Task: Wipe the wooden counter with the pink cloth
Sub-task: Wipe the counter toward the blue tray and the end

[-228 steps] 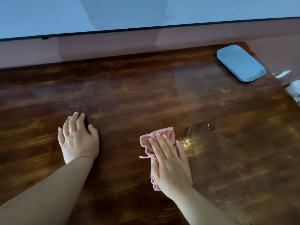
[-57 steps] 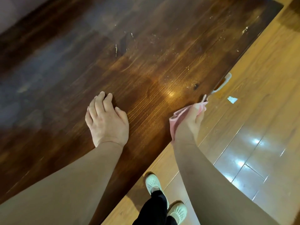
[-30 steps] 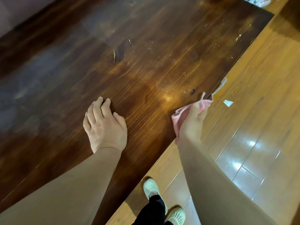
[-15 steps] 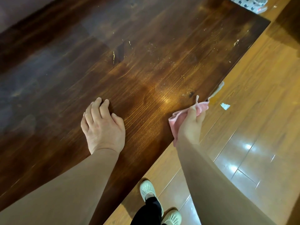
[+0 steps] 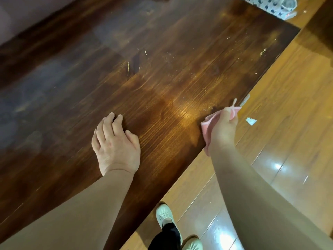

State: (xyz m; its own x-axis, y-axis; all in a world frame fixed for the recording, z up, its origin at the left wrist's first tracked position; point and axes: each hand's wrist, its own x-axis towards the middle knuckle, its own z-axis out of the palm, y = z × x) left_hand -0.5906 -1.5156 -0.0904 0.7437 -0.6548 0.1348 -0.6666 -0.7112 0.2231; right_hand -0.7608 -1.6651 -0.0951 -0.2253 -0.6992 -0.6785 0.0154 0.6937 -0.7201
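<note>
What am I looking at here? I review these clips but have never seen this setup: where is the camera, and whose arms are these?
No machine here: a person wears a camera on the head, looking down at their own arms. The left hand rests flat on the dark wooden counter. The right hand grips a pink cloth at the counter's near edge. Pale crumbs are scattered on the wood. Below is a glossy wooden floor with a white scrap on it, and the person's white shoes.
</note>
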